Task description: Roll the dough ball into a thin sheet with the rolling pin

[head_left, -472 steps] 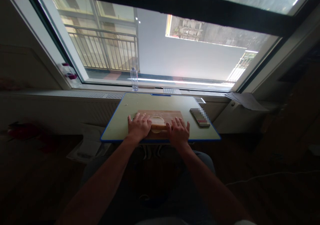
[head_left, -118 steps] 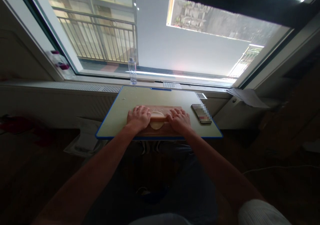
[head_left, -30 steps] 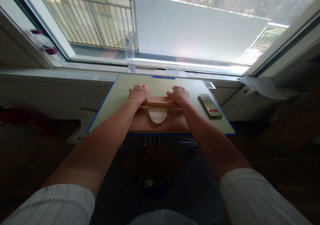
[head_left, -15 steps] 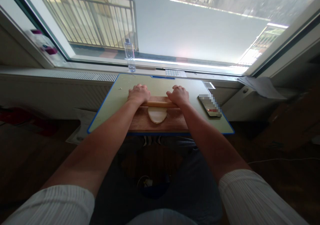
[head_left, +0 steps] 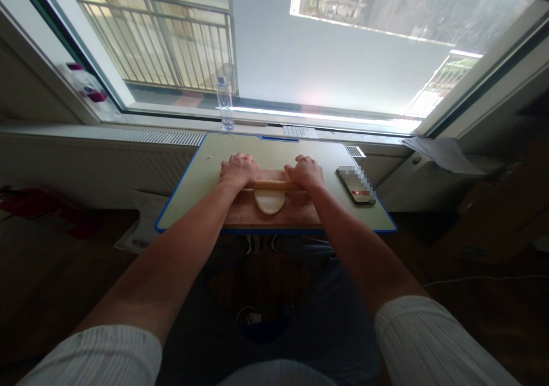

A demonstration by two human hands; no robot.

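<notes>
Evenly placed, the left hand [head_left: 238, 169] and the right hand [head_left: 305, 171] lie palm down over opposite ends of a slim, pale wooden rolling pin [head_left: 271, 185]. The fingers point forward past it; I cannot tell whether any curl around the wood underneath. The pin runs crosswise over the far part of a flat, off-white round of dough [head_left: 270, 202], whose curved near part shows on the person's side. The dough rests on a reddish-brown rectangular wooden board [head_left: 295, 210] at the near edge of a pale green table with blue edging [head_left: 274, 150]. A dark-framed phone with a blurred screen [head_left: 357, 186] lies right of the board. Beyond the table, a clear plastic bottle [head_left: 225, 106] stands upright by the window.
</notes>
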